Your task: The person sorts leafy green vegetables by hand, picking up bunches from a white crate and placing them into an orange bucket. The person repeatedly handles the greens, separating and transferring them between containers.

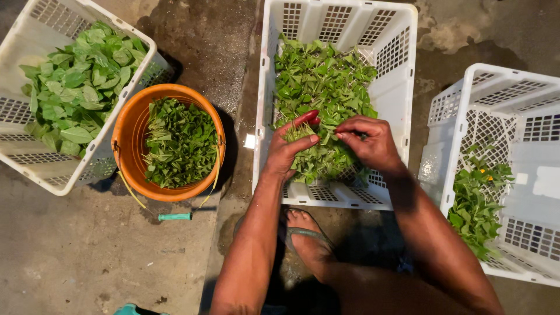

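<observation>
Hands over a white crate [396,52] of leafy greens [318,87]: left hand [289,149] grasps a sprig, right hand [367,143] apparently pinches a stem just beside it.

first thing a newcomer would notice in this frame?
Two bare hands at the centre: the left hand and right hand meet over leafy stems in the middle white crate, each pinching greens. Next, the bright orange bucket of dark greens to the left, touching a tilted white crate of paler, broader leaves. A third white crate at the right edge holds only a small pile.
</observation>
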